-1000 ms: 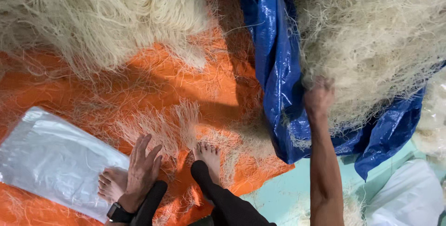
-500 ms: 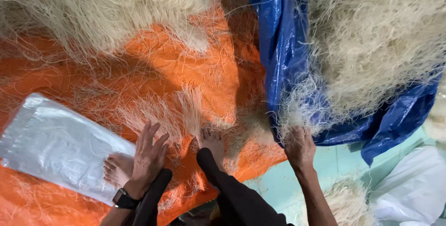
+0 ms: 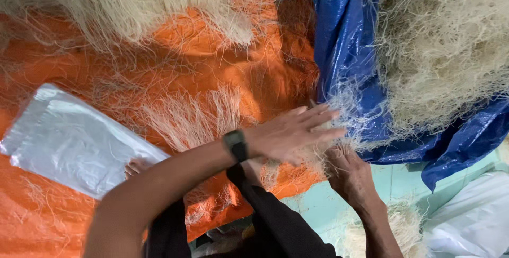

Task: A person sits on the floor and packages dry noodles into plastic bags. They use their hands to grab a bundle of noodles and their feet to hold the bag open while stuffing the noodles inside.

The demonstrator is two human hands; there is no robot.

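Pale fibre tuft [image 3: 339, 104] lies at the blue tarp [image 3: 339, 41] edge, three o'clock of the orange tarp [image 3: 212, 62]. Left hand [image 3: 289, 133] fingers spread flat; right hand [image 3: 350, 176] grips strands. Likely light, limp, tangle-prone; gather by the bunch.

- Looks like a small floor-level workshop for handling dried noodles or some pale fibre, can't tell which
- big tangled heaps of thin pale strands [image 3: 440, 41] piled straight on an orange tarp [image 3: 175, 72] and a blue tarp [image 3: 344, 41]
- clear plastic bag [image 3: 69, 141] lying flat on the orange one, so packing seems part of it
- painted pale green floor [image 3: 313, 205], person sitting barefoot on it
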